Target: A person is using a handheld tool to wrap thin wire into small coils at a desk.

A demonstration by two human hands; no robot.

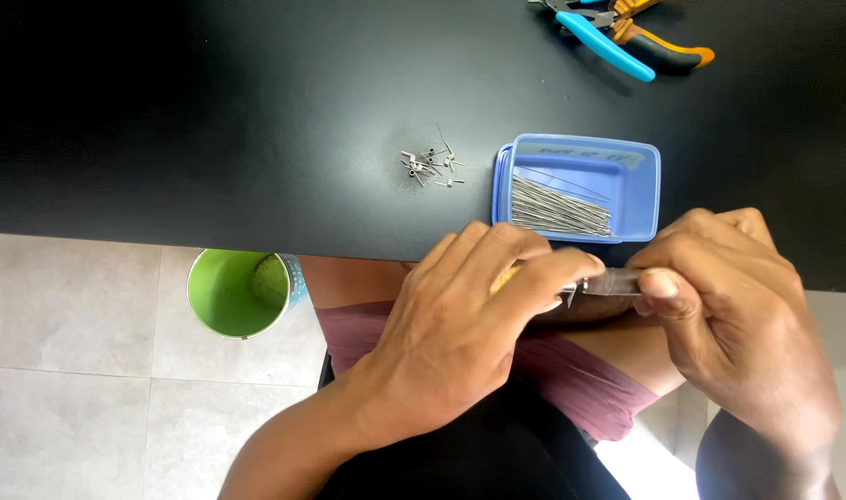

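Observation:
My left hand (460,324) is closed around a small tool with a yellow handle (504,276), held just below the black table's front edge. My right hand (733,319) pinches a thin metal piece (613,282) that meets the tool's tip between the two hands. Just beyond them sits a blue plastic tray (640,181) holding a bundle of straight thin wires (560,208). A small pile of short coiled metal pieces (432,167) lies on the table to the left of the tray.
The black table (210,120) fills the upper half. Blue-handled pliers (603,42) and orange-and-black pliers (668,51) lie at the far right. A green cup-shaped bin (233,292) stands on the tiled floor (71,370) below the table edge.

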